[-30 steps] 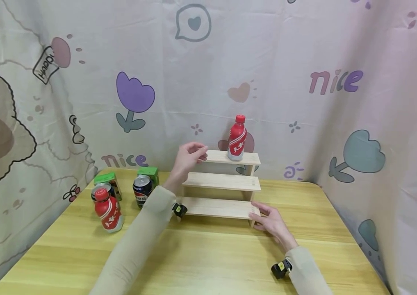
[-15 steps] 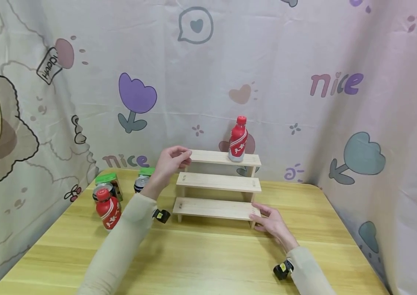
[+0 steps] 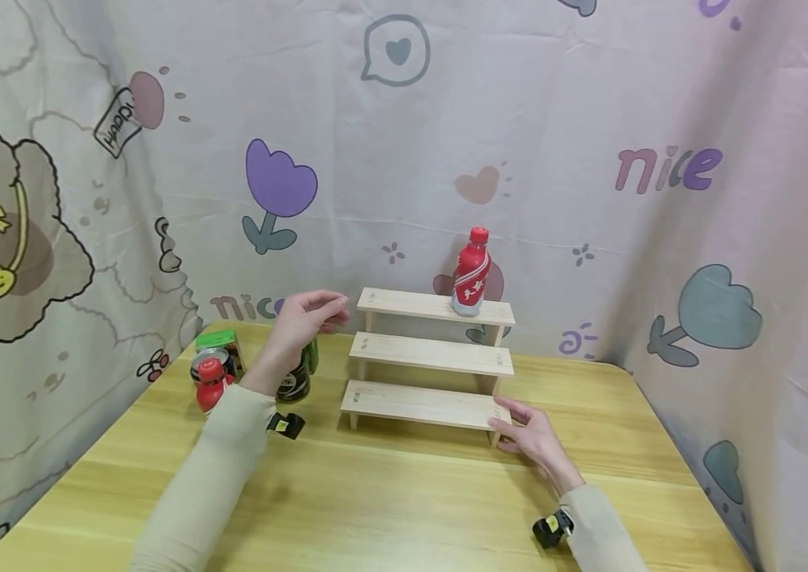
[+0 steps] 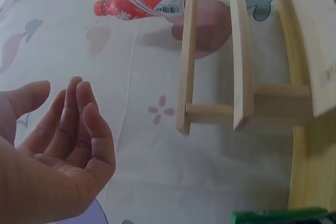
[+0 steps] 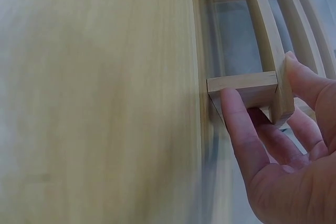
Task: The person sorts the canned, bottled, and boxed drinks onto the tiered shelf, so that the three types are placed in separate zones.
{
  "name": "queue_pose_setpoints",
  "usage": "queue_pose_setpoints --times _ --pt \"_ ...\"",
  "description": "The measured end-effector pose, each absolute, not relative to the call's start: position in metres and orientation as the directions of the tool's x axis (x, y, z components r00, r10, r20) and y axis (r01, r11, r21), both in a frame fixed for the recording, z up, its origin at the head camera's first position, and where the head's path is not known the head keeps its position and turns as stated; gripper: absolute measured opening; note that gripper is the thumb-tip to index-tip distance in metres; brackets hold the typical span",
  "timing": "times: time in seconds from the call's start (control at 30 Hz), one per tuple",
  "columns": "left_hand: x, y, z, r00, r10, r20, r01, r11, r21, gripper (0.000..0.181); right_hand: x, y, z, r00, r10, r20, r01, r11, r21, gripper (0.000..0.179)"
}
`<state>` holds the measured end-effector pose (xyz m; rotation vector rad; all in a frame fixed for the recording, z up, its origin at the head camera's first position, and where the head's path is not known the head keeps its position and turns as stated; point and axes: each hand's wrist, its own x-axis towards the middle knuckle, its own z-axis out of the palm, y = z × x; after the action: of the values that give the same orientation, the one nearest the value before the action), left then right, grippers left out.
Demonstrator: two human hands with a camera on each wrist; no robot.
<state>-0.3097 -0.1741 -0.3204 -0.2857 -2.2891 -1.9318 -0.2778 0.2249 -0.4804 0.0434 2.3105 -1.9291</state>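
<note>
A three-tier wooden step rack [image 3: 432, 353] stands on the table. Upright on the right part of its top tier is a red bottle [image 3: 471, 274], lying sideways in the left wrist view. My left hand [image 3: 307, 318] hovers just left of the top tier, fingers loosely bent and holding nothing; the left wrist view shows the palm and bent fingers [image 4: 68, 124] apart from the rack. My right hand [image 3: 531, 435] grips the right end of the lowest tier. In the right wrist view its thumb lies on the step and a finger [image 5: 239, 124] touches the end leg.
Left of the rack, a dark can [image 3: 295, 387] is partly hidden by my left hand. Farther left are another can [image 3: 209, 357], a green-topped box [image 3: 218, 340] and a second red bottle [image 3: 210, 383], partly behind my sleeve. A printed curtain [image 3: 539, 71] hangs behind the table.
My left hand has moved left, from near the top tier's left part to beyond its end. The right hand stays at the lowest tier. The head view has shifted slightly.
</note>
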Motion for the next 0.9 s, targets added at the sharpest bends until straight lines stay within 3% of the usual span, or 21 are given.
queue_pose_setpoints --times 0.57,0.9 --pt "-0.295 -0.225 -0.324 -0.973 0.138 0.182 0.215 0.278 0.936 0.048 -0.278 0.224 -0.478 -0.992 -0.04 -0.118 0.11 0.177 -0.978 0.057" --pt "-0.283 -0.256 -0.323 -0.967 0.175 0.183 0.235 0.35 0.907 0.051 -0.278 0.225 -0.479 -0.991 -0.056 -0.117 0.104 0.196 -0.975 0.064"
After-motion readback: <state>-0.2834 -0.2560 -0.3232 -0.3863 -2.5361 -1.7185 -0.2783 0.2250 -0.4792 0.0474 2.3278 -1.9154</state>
